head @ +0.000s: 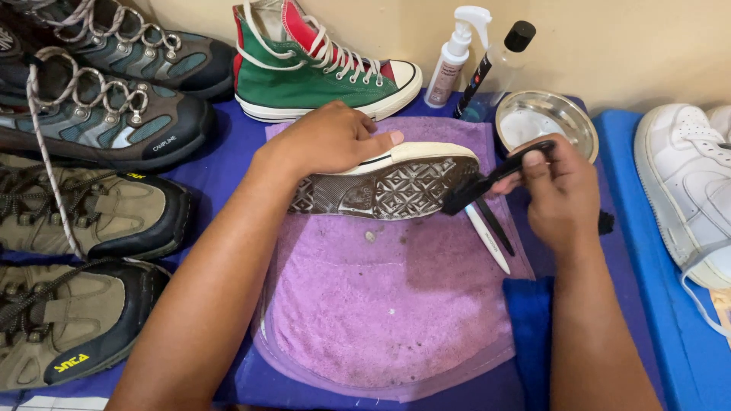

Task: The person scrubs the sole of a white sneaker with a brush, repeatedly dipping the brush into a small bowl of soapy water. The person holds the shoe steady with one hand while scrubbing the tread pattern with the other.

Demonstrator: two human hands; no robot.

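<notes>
Sole-scrubbing is under way: the left hand [327, 141] clamps the sneaker [384, 186] on its side over the purple towel [388, 304], while the right hand [560, 190] pinches the black brush [487, 183] against the toe. Next, likely short firm strokes along the tread.

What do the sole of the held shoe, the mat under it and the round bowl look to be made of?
The sole held by the left hand looks like moulded rubber: matte brown with a diamond tread and a white rim. The purple mat seems to be terry cloth, with a nubby pile and dirt specks. The bowl looks like polished metal, probably steel, judging by its bright reflections.
</notes>
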